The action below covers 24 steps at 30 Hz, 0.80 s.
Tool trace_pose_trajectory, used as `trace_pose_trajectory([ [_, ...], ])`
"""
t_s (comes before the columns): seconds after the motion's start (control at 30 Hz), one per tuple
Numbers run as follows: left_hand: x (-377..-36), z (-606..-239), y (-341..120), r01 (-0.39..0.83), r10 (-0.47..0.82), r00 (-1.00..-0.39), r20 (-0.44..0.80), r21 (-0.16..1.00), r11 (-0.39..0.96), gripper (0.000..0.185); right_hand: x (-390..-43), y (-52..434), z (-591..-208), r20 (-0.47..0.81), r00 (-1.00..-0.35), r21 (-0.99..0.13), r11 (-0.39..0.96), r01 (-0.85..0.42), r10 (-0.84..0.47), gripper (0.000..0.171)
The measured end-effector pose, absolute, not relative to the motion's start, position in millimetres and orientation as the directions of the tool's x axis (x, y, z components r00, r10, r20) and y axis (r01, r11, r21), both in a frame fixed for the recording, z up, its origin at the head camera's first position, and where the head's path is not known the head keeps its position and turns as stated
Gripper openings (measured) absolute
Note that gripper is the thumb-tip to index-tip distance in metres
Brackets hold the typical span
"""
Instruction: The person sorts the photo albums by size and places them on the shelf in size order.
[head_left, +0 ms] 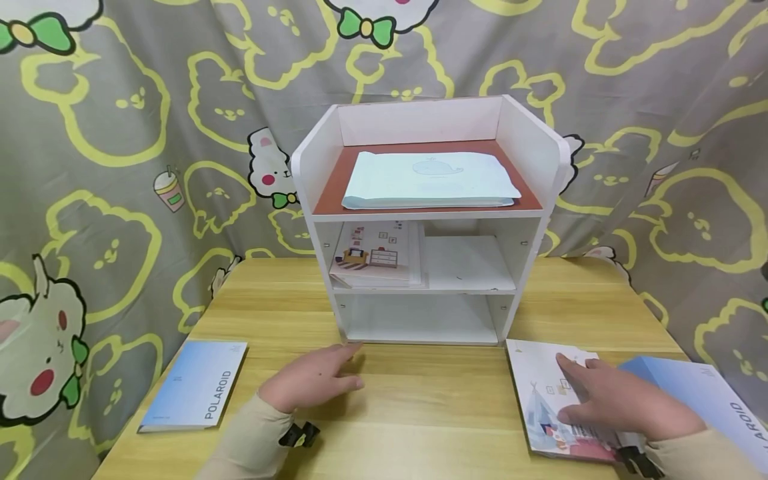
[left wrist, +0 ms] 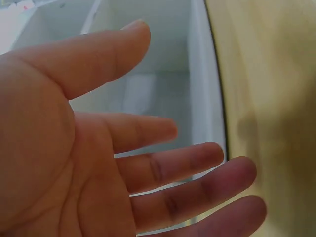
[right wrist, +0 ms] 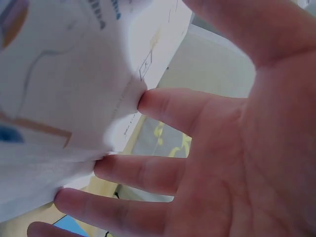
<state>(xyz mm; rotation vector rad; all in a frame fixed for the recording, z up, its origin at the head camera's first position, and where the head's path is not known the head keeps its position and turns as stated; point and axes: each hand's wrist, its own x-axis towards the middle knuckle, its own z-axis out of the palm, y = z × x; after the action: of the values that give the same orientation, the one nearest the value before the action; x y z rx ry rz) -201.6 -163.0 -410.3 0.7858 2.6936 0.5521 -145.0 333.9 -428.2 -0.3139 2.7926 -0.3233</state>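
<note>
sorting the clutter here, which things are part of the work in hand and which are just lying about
In hand:
right hand, fingertips on the tent booklet
left hand, open on the table before the white shelf unit

Lying about:
Polaroid book at left
Polaroid book at right
whale booklet on top tier
room-picture booklet on middle tier

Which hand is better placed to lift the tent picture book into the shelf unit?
Right: the right hand already rests on the tent picture book. The left hand lies open on the table, apart from it.

Left hand [head_left: 315, 385] flat, fingers spread; right hand [head_left: 624, 400] fingers extended.
</note>
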Motion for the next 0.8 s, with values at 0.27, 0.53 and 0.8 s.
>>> trace_pose_trajectory([
  [0.27,-203.3,-421.0,-145.8,0.480,0.587,-0.778,-0.222,0.393,0.784,0.070,-131.6,317.7,-426.6,-0.262,-0.932,-0.192,0.960,-0.204,-0.250,0.108],
  [0.53,-201.6,-427.5,-138.3,0.506,0.604,-0.767,-0.216,0.375,0.777,0.072,-118.6,291.5,-426.2,-0.337,-0.914,-0.205,0.965,-0.165,-0.227,0.108],
  [0.8,-199.5,-427.8,-135.3,0.516,0.602,-0.776,-0.191,0.356,0.779,0.071,-125.5,238.9,-418.9,-0.204,-0.925,-0.189,0.940,-0.284,-0.320,0.109],
])
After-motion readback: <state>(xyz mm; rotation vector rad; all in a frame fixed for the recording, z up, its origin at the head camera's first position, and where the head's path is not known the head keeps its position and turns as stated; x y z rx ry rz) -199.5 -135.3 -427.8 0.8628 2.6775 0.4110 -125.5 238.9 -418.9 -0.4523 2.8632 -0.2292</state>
